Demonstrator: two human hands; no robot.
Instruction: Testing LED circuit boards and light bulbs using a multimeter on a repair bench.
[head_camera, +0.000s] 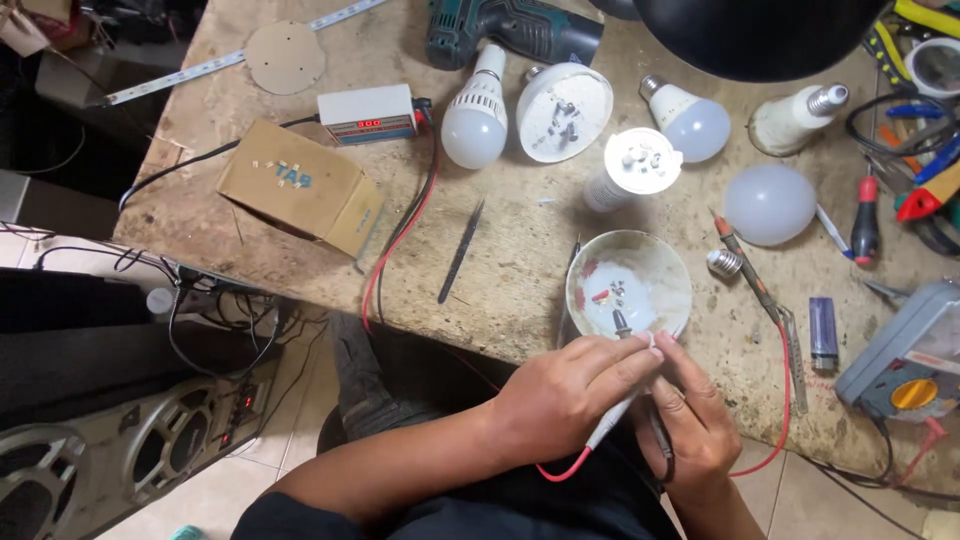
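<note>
Bulb base (628, 283) holds small components; both hands' probes inside.

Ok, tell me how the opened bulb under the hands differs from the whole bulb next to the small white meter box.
The opened bulb has no dome, so its round board shows; the whole bulb keeps its frosted dome. The opened bulb faces up at the table edge, with a probe tip on its board held by the left hand and right hand; the whole bulb lies on its side, untouched. Both are white.
</note>
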